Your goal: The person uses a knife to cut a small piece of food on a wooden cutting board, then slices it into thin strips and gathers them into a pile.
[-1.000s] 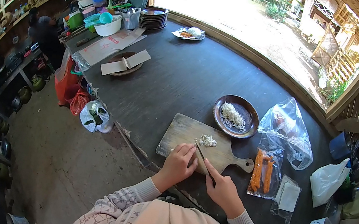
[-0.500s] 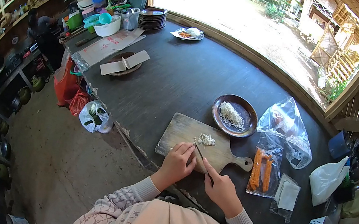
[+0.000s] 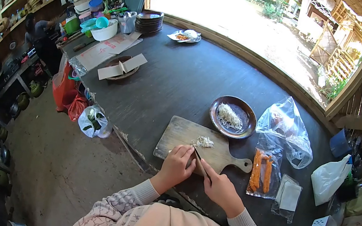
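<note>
My right hand [image 3: 223,192] grips a knife [image 3: 202,161], its blade slanting across the wooden cutting board [image 3: 177,131]. My left hand [image 3: 177,164] is closed with curled fingers on the board, close beside the blade. Whatever it presses is mostly hidden, with only a pale bit showing near the fingers. Just beyond the knife tip lies a small heap of thin pale shreds [image 3: 203,141]. Behind the board, a brown round plate [image 3: 250,120] bears a larger pile of similar white shreds [image 3: 230,116].
Right of the board lie orange sticks in a plastic bag [image 3: 261,172], a clear bag [image 3: 290,131] and a packet of white sheets [image 3: 289,196]. A white bag [image 3: 330,181] stands farther right. At back left are stacked plates [image 3: 149,22]. A person [image 3: 41,32] is at far left.
The view has shifted slightly, moving most things a little left. The knife blade sits slightly nearer my body against the board. My left hand keeps its place on the board.
</note>
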The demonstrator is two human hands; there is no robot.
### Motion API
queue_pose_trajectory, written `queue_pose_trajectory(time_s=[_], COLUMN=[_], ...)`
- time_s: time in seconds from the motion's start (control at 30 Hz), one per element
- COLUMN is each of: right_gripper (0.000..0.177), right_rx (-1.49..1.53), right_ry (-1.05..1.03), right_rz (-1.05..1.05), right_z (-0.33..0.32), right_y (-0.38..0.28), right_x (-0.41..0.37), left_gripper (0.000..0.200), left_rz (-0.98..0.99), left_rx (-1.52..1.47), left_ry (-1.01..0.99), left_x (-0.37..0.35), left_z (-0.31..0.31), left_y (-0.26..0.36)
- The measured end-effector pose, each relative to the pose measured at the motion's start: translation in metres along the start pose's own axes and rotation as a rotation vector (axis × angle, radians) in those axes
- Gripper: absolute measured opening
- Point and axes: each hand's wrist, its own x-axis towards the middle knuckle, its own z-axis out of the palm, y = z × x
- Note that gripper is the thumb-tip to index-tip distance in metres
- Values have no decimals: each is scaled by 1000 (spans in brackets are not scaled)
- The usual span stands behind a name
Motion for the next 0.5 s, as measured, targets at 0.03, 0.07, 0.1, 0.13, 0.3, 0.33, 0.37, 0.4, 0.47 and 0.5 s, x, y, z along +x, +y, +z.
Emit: queue_pose_trajectory(time_s=[0.03,0.07,0.1,0.13,0.3,0.33,0.37,0.4,0.47,0.5], right_gripper=[56,55,55,55,55,55,55,55,55,55], right_rx=[37,72,106,116,68,87,105,121,144,155], right_ry=[1,2,0,-9,-31,-10,12,34,47,48], right_rz=[-1,-5,-6,-7,36,27,14,-1,-15,-17], right_z=[-2,-3,-4,-7,-10,-4,4,8,8,9], right_y=[2,6,9,7,0,3,7,10,10,9], right_x=[-2,-7,-10,-12,-11,-10,-7,-3,-1,-1], left_gripper=[38,38,38,38,38,38,38,38,38,38], left_rz=[0,1,-2,-2,21,23,26,30,19,12], left_rx=[1,2,-1,-2,5,7,12,16,1,1], left_ry=[3,9,13,16,42,42,44,50,57,55], left_x=[0,1,0,1,1,-1,-1,0,-1,-1], left_z=[0,0,1,0,1,1,2,3,4,4], left_y=[0,0,0,0,0,-1,-2,-3,-3,-3])
